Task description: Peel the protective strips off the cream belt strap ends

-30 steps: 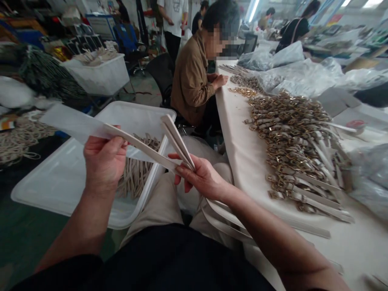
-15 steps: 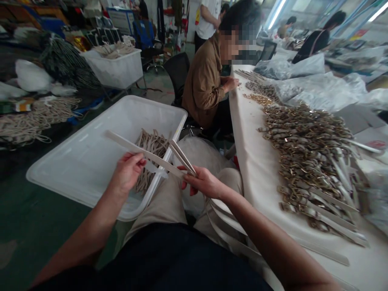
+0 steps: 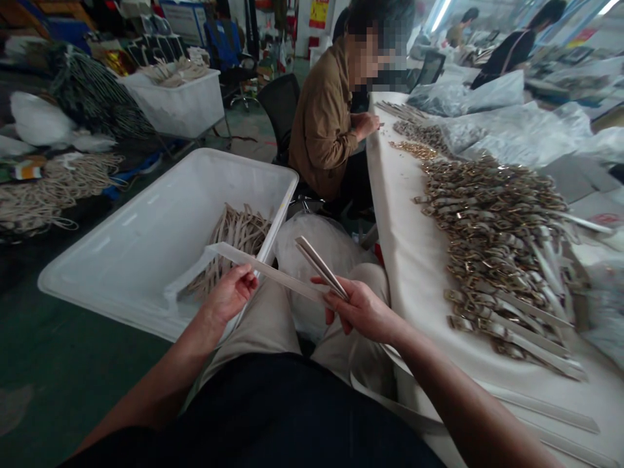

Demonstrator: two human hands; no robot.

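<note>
My left hand (image 3: 233, 294) is closed in a pinch along the edge of a flat beige strap (image 3: 287, 281), in front of the white tub. From the strap's far end a pale translucent strip (image 3: 188, 276) bends down over the tub; whether it is a separate layer I cannot tell. My right hand (image 3: 358, 309), above my right thigh, is closed around the strap's near end. Folded beige strap ends (image 3: 319, 263) also stick up out of that hand. More long strap hangs in loops below my right wrist.
The white tub (image 3: 121, 214) at left holds a heap of thin beige straps (image 3: 234, 237). On the cloth-covered table (image 3: 397, 273) at right lies a large pile of buckled straps (image 3: 497, 240). A co-worker in a brown jacket (image 3: 319, 123) sits beyond my knees at the table.
Both hands have moved right and slightly nearer to me with the strap. The translucent strip now hangs from the strap's far end. The co-worker has barely moved.
</note>
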